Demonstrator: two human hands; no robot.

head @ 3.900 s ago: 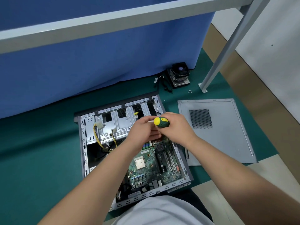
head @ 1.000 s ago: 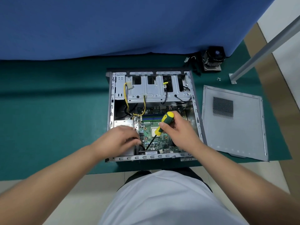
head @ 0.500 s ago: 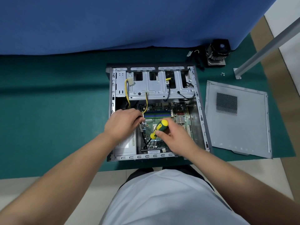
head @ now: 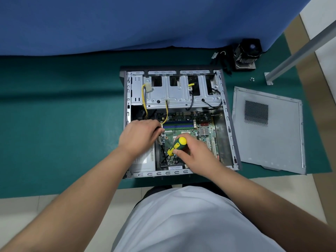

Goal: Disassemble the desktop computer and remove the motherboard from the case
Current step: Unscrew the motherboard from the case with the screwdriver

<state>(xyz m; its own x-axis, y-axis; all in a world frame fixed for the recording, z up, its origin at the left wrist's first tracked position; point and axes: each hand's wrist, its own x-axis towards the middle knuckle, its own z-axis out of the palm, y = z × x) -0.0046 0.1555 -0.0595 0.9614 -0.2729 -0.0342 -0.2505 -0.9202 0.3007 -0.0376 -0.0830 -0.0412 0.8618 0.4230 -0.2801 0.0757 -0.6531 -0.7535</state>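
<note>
From the head view, the open case lies on the green mat with the motherboard still inside. The right hand grips a screwdriver, tip down on the board. The left hand curls over cables; whether it grips them, I cannot tell. The side panel lies just right of the case.
</note>
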